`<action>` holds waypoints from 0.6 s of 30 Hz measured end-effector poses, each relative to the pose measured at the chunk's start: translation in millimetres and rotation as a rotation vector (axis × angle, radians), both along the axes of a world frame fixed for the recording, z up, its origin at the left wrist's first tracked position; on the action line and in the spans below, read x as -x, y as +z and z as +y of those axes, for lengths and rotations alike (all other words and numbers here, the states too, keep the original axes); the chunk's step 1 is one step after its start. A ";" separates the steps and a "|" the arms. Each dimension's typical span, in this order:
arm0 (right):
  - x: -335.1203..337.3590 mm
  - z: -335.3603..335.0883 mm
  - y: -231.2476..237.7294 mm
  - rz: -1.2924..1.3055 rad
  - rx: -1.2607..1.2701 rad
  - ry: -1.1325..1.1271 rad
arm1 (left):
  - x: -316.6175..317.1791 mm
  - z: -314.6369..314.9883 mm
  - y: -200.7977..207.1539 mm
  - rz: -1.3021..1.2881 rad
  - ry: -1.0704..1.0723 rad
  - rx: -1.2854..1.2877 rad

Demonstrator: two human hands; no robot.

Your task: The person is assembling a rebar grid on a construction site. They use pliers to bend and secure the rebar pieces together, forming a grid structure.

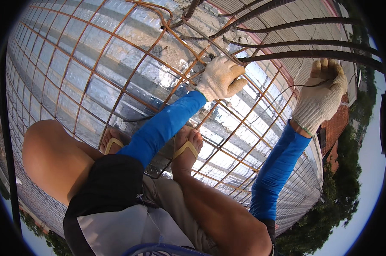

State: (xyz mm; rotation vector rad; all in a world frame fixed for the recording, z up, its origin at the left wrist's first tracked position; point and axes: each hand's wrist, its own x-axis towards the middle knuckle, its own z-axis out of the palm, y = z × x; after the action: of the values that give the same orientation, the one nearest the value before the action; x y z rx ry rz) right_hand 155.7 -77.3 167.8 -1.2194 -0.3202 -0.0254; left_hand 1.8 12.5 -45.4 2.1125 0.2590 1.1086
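The left hand (220, 77), gloved, is closed around a crossing of the rusty rebar mesh (116, 72) at upper centre. The right hand (320, 96) is curled around thin tie wire (286, 90) beside the dark rebars (312, 53); tying looks underway, so next the wire must reach that crossing.

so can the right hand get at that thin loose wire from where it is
Probably yes: the right hand already grips a dark rebar, and the thin wire runs right up to its palm, nothing between.

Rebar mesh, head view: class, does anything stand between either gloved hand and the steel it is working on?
Nothing visible does. The left hand is closed directly on the rusty rebar mesh at a crossing. The right hand rests against a dark rebar rod, with a thin tie wire running from its fingers.
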 end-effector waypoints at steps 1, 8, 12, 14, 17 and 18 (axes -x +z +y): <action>14.4 38.9 33.2 0.067 0.079 -0.156 | 0.7 1.5 1.6 -0.022 0.068 0.004; 11.8 56.6 38.1 -0.194 -0.008 0.272 | -13.2 -9.3 -6.7 -0.072 0.253 0.183; -29.2 46.0 27.4 -0.080 -0.127 0.647 | -12.8 -2.1 -9.5 -0.073 0.390 0.217; -18.1 52.0 27.1 -0.084 -0.157 0.498 | -18.9 -0.8 -15.8 -0.085 0.353 0.243; -36.0 48.6 17.5 -0.139 -0.246 0.657 | -23.2 0.1 -13.5 -0.056 0.205 0.260; -36.7 46.8 11.9 -0.139 -0.224 0.615 | -27.8 -0.5 -19.4 -0.089 0.189 0.344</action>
State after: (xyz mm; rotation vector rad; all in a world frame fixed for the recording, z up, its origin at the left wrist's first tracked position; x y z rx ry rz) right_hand 192.4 -30.4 179.7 -0.8604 -0.7825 0.3779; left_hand 29.6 12.0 -64.8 1.7566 0.5743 1.1689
